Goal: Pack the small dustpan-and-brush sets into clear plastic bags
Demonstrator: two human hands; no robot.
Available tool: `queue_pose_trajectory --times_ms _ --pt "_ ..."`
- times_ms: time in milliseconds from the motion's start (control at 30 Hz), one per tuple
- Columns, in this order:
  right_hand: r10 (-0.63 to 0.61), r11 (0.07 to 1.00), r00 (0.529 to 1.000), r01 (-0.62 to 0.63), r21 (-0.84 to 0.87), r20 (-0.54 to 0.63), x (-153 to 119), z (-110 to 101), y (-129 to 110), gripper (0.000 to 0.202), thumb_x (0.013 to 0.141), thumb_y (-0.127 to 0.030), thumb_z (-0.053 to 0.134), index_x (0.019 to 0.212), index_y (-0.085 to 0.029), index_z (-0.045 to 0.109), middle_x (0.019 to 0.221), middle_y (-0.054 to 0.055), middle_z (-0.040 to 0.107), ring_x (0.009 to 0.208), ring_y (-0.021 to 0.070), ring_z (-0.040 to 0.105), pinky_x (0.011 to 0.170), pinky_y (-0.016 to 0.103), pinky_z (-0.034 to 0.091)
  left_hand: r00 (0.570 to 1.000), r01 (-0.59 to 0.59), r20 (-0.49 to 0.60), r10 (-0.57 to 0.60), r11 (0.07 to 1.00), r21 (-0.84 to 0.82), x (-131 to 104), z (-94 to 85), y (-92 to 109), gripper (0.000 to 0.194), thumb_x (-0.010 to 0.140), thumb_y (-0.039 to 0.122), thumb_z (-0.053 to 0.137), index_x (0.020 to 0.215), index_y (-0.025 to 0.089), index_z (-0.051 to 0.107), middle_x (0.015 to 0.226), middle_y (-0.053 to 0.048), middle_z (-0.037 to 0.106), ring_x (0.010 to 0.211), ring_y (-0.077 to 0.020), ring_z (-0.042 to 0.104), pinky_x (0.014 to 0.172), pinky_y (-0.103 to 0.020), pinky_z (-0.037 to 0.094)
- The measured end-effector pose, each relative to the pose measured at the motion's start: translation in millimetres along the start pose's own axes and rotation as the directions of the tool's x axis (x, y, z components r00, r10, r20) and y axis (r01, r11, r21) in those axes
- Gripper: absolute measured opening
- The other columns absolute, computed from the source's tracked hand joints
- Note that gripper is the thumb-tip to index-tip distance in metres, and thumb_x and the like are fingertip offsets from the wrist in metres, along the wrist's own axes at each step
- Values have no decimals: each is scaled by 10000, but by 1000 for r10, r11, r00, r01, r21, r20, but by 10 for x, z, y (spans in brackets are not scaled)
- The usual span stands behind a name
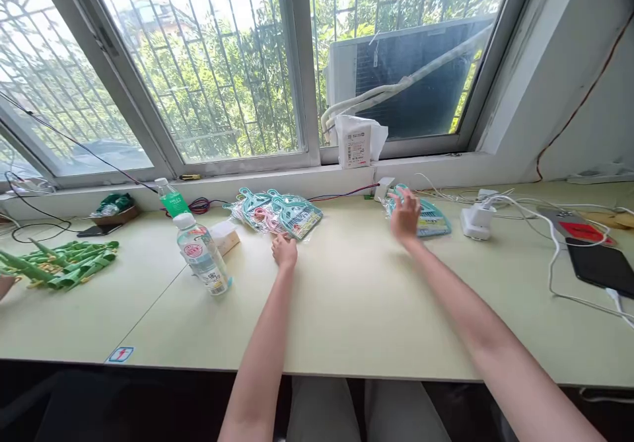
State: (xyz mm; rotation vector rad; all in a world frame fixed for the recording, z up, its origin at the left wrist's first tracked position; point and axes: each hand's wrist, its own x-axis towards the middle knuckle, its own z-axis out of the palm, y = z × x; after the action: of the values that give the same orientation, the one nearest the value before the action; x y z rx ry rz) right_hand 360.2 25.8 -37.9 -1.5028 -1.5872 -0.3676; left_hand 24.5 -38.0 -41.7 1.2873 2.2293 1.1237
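Several teal and pink plastic pieces in clear wrapping (pixel 277 211) lie in a pile near the window sill. My left hand (pixel 284 250) is at the pile's front edge, its fingers curled down; whether they grip a wrapper is too small to tell. Farther right, a teal wrapped package (pixel 432 220) with a printed label lies flat on the table. My right hand (pixel 406 214) is over the left part of this package, slightly blurred, with its fingers apart and hiding part of it.
Left of the pile stand a clear bottle (pixel 202 257) and a green-labelled bottle (pixel 172 199). Green rolled pieces (pixel 64 263) lie far left, beside another person's hand (pixel 6 285). A white adapter (pixel 478 221), cables and a black phone (pixel 601 267) are at the right.
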Motion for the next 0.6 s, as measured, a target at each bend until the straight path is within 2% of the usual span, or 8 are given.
queue_pose_trajectory --times_ms 67,167,233,300,367,433,533,600 --pt "-242 967 966 233 99 91 -158 152 -586 545 901 -85 305 1371 -261 518 1488 103 472 1447 240 326 1163 546 219 1000 -12 -6 12 1000 -22 -13 34 16 391 844 242 503 1232 200 526 1370 -190 503 1337 -343 440 1070 -488 361" --pt "-514 857 789 456 240 336 -424 442 -1448 500 934 -260 432 1433 -244 464 1517 112 450 1433 283 355 1147 518 258 998 -32 -47 29 997 -70 -39 53 27 413 834 220 507 1246 206 506 1402 -184 488 1372 -336 401 1084 -500 352" --pt "-533 844 696 481 239 481 -555 621 -1896 600 912 -378 511 1472 -183 415 1535 161 417 1432 343 345 1133 551 258 997 -45 -70 37 993 -113 -43 27 20 400 831 184 496 1228 221 519 1385 -157 516 1385 -311 392 1107 -497 341" --pt "-453 881 677 441 173 581 -616 734 -2185 531 941 -326 460 1439 -142 459 1436 200 526 1293 350 514 1096 537 304 996 -44 -81 32 986 -160 -27 -22 9 387 823 134 472 1187 239 551 1322 -125 570 1376 -279 414 1119 -480 345" --pt "-406 899 679 416 135 612 -619 761 -2308 441 954 -178 366 1347 -101 552 1264 216 650 1094 312 642 1049 489 350 996 -32 -89 12 974 -224 6 -70 2 374 823 107 444 1142 245 581 1229 -106 621 1332 -248 471 1105 -448 380" --pt "-409 898 674 418 139 615 -606 708 -2285 433 930 -78 333 1264 -65 610 1104 218 711 979 287 679 978 432 392 998 -7 -63 -15 940 -341 42 -89 6 342 849 125 420 1130 230 583 1136 -98 657 1202 -225 584 1032 -404 458" --pt "-424 888 655 438 144 626 -630 504 -2066 391 946 -117 377 1240 -39 623 964 210 733 906 286 688 813 362 432 979 147 200 -48 841 -521 63 -51 26 272 922 249 401 1134 174 554 914 -97 702 840 -196 707 820 -341 557" --pt "-432 885 674 446 137 600 -695 302 -1854 380 970 -165 381 1227 -63 641 918 183 740 847 265 689 727 325 417 903 280 427 -50 822 -496 33 -7 46 342 942 414 410 1060 136 572 717 -100 686 663 -211 698 684 -326 566"
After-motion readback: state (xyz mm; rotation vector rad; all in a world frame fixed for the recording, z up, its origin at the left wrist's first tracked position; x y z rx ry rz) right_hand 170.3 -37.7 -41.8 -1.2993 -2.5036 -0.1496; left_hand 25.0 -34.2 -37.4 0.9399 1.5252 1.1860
